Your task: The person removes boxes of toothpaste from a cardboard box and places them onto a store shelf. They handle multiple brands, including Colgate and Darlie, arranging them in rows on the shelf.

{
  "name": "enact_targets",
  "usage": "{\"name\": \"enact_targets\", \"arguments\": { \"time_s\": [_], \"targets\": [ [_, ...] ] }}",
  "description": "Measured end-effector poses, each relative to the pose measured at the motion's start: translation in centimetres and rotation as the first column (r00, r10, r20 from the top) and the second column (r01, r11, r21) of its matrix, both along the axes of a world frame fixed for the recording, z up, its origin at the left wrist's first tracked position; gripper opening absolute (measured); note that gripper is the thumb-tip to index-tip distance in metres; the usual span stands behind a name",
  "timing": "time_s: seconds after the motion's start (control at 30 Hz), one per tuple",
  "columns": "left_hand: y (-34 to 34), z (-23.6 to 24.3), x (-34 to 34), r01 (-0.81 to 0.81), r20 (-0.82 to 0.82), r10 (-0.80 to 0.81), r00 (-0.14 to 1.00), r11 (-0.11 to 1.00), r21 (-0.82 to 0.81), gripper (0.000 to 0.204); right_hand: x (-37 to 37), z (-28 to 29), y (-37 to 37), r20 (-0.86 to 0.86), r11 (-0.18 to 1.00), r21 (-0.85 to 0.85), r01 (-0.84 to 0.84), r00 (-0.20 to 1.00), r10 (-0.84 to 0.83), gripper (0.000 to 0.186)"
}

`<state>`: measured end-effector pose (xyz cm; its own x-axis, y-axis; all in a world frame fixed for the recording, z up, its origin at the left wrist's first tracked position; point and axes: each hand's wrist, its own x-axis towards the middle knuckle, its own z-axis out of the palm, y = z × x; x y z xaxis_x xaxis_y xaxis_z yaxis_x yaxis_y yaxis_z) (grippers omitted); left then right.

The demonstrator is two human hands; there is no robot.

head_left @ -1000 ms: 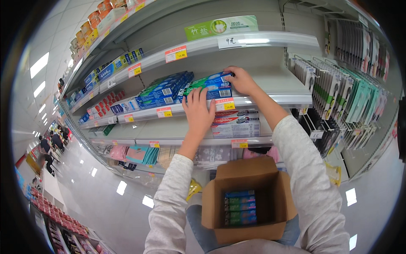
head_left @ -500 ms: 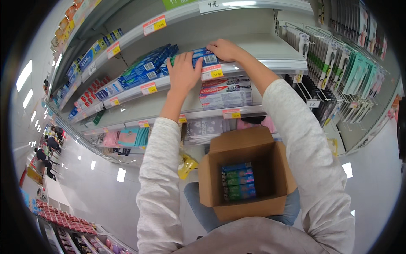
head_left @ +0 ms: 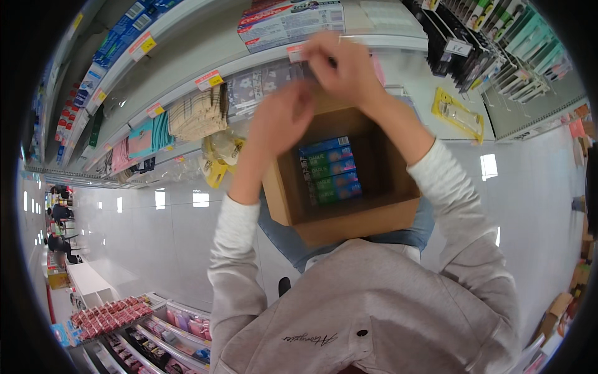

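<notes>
An open brown cardboard box (head_left: 349, 234) sits on my lap, tilted towards me. Inside it, along the left, lies a row of several blue and green toothpaste boxes (head_left: 330, 171). My left hand (head_left: 280, 118), blurred by motion, hovers over the box's left far edge; its fingers are loosely bent and nothing shows in them. Over the far flap is my right hand (head_left: 346, 68), also blurred. Its fingers curl loosely apart, with no object visible between them. Just beyond the hands, a larger white and red toothpaste carton (head_left: 291, 26) rests on a shelf.
Shelf edges (head_left: 249, 65) with price tags run close beyond the hands. Folded towels (head_left: 199, 115) fill the lower shelf. Yellow packages (head_left: 218, 156) hang by the box's left; another yellow pack (head_left: 458, 115) lies right. Hanging packs (head_left: 492, 56) crowd the far right.
Both hands have left the blue toothpaste boxes on the upper shelf and come down towards the cardboard box. The view has tilted down, so the shelves sit higher in the picture.
</notes>
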<state>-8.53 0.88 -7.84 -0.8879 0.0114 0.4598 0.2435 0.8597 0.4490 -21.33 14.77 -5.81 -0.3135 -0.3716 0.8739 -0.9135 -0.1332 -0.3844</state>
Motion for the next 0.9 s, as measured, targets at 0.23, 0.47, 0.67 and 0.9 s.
{"name": "enact_targets", "arguments": {
  "time_s": [0.23, 0.47, 0.67, 0.9],
  "targets": [
    [1.8, -12.3, 4.4, -0.037, 0.363, -0.022, 0.932, 0.987, 0.156, 0.020, 1.5, -19.4, 2.6, 0.556, 0.580, 0.708, -0.403, 0.824, -0.106, 0.014],
    [2.1, -12.8, 5.3, -0.104, 0.254, 0.085, 0.963, 0.993, 0.060, 0.020, 1.8, -30.4, 3.5, 0.406, 0.212, 0.907, -0.364, 0.627, -0.665, 0.037],
    [2.6, -13.1, 5.9, -0.097, 0.262, 0.078, 0.962, 0.994, 0.059, 0.017, 2.5, -38.7, 6.0, 0.528, 0.238, 0.835, -0.497, 0.597, -0.604, 0.042],
    [3.1, -12.6, 5.5, -0.091, 0.265, 0.084, 0.960, 0.996, 0.012, 0.016, 1.5, -43.2, 7.5, 0.890, 0.666, 0.425, -0.613, 0.148, -0.432, 0.038]
  ]
}}
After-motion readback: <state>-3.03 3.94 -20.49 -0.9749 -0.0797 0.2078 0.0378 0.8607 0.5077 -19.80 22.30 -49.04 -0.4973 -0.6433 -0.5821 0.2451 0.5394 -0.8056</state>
